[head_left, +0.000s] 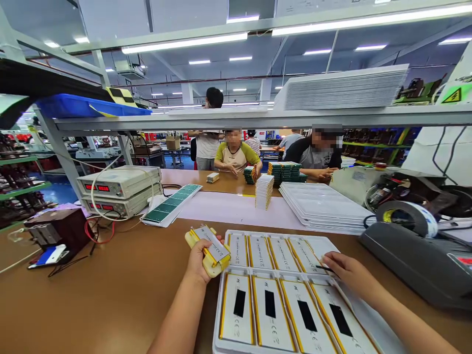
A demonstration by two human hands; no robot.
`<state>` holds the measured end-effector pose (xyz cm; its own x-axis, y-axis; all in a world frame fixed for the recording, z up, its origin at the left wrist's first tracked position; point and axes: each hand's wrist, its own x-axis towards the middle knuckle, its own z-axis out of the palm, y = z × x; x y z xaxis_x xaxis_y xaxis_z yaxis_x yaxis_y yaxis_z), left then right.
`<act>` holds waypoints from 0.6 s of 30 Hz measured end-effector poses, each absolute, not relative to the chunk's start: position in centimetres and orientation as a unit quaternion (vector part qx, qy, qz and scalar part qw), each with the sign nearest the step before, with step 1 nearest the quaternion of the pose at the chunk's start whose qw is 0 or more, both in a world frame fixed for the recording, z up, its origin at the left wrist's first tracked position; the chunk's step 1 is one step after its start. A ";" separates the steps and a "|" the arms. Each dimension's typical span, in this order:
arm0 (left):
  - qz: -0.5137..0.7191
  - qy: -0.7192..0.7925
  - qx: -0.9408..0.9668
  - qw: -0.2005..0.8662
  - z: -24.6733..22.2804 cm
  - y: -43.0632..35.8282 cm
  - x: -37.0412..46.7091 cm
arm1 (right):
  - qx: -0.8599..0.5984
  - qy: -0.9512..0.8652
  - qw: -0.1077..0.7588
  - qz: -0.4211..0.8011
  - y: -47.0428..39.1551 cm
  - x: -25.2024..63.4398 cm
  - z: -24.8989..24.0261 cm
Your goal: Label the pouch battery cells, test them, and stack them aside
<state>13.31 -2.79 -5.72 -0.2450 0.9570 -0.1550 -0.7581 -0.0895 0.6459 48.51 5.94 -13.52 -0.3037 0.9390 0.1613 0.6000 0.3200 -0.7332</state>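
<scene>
My left hand (199,259) is closed around a pale yellow block-like holder (213,268) with a white flat battery pack (213,243) lying in it. To its right is a white plastic tray (282,271) of flat battery packs in two rows. Each pack in the near row bears a black strip (270,304); the far-row packs (260,252) show plain white faces with print. My right hand (346,268) pinches a small black adhesive strip (324,268) between thumb and fingers, over the lower end of the rightmost far-row pack (303,254).
A tape dispenser (416,260) with a tape roll (405,219) stands at right. Behind are stacked white trays (326,206) and a battery stack (264,191). At left sit two meters (118,184) and a green-panelled strip (173,204). Co-workers (236,155) sit opposite; a shelf (243,120) spans overhead.
</scene>
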 end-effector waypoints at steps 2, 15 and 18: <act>0.736 0.347 0.128 0.567 -5.6 -2.6 12.8 | -0.506 -0.758 0.302 0.280 6.0 48.7 -13.6; 0.698 0.591 0.190 0.358 -5.0 -2.1 9.0 | -0.495 -0.780 0.265 0.276 5.1 49.1 -12.0; 0.570 0.752 0.269 0.191 -5.1 -2.3 8.2 | -0.509 -0.783 0.249 0.257 4.7 49.0 -11.4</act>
